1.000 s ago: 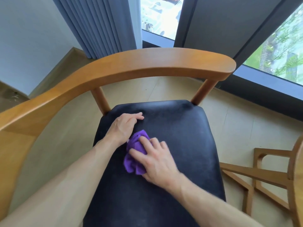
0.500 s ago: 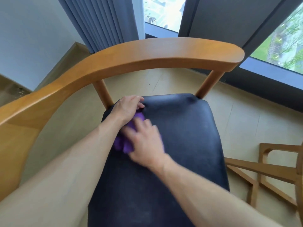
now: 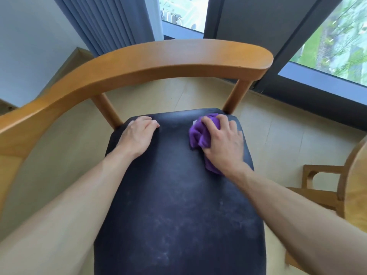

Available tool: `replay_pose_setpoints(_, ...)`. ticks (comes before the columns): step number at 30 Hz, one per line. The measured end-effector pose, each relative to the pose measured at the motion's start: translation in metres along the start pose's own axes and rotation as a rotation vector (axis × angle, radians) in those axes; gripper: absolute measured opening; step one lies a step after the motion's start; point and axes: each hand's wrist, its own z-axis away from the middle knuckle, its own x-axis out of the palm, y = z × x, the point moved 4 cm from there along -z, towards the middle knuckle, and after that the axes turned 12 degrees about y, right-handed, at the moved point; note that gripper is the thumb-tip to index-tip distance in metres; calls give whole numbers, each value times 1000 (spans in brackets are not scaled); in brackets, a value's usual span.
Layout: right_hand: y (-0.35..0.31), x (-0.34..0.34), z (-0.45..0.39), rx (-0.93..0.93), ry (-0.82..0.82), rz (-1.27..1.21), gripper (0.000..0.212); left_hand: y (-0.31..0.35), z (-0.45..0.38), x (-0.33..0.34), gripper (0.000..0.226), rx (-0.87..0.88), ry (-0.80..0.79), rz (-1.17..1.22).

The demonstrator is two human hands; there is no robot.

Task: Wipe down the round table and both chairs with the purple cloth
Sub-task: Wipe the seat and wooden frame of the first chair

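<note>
A wooden armchair with a curved backrest (image 3: 158, 62) and a dusty black seat (image 3: 178, 195) fills the view. My right hand (image 3: 222, 139) is at the seat's far right corner, where its curled fingers hold the bunched purple cloth (image 3: 198, 133) down on the seat. My left hand (image 3: 139, 133) rests on the far left corner of the seat with bent fingers and holds nothing. At the right edge of the view shows the rim of the round wooden table (image 3: 355, 185).
A wooden frame (image 3: 317, 173) stands on the pale floor under the table at the right. Beyond the chair are a dark window frame (image 3: 258, 22) and blue curtains (image 3: 111, 22). A white wall is at the left.
My right hand has slid the cloth from the seat's left side to its far right corner. My left hand stayed at the far left corner.
</note>
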Motion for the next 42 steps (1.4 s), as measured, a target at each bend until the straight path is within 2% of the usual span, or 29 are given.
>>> replay_pose_setpoints(2,-30,7,-3,160,15,-43,67,-2,-4,0,36,-75,6,79)
replay_pose_setpoints(4,-72,10,10,74,22,-90,63,-4,-11,0,39,-142,-1,221)
replay_pose_setpoints(7,-133,8,58,-380,-64,-295,56,-6,-15,-4,43,-219,-11,386)
replay_pose_setpoints(10,-149,-1,122,-853,-228,-392,53,-11,-11,-4,50,-217,-45,330)
replay_pose_setpoints(12,-125,-4,146,-970,-290,-353,45,-11,-6,-5,57,-219,-53,248)
replay_pose_setpoints(15,-68,-8,125,-800,-234,-318,39,-11,-4,-5,61,-221,-49,240)
replay_pose_setpoints(21,39,-15,42,-396,-66,-91,61,-20,-2,-10,63,-222,-115,365)
replay_pose_setpoints(24,50,-9,8,-52,9,-32,64,-21,-2,-11,63,-203,-120,387)
replay_pose_setpoints(26,21,-4,11,118,47,-68,63,-22,-1,-11,62,-201,-118,403)
replay_pose_setpoints(27,-1,-2,22,106,52,-85,61,-22,0,-12,61,-199,-121,402)
replay_pose_setpoints(28,-27,-1,38,20,41,-99,59,-21,0,-12,60,-192,-123,394)
replay_pose_setpoints(32,-118,-5,122,-511,-185,-258,61,-18,3,-11,55,-172,-132,374)
replay_pose_setpoints(34,-134,-9,164,-732,-311,-325,63,-18,6,-9,51,-156,-145,323)
replay_pose_setpoints(37,-116,-19,208,-992,-356,-340,41,-20,9,-6,49,-139,-131,218)
replay_pose_setpoints(39,-91,-23,201,-989,-320,-359,36,-19,11,-5,46,-120,-137,190)
replay_pose_setpoints(42,-52,-24,140,-761,-252,-304,47,-13,15,-1,46,-44,-158,109)
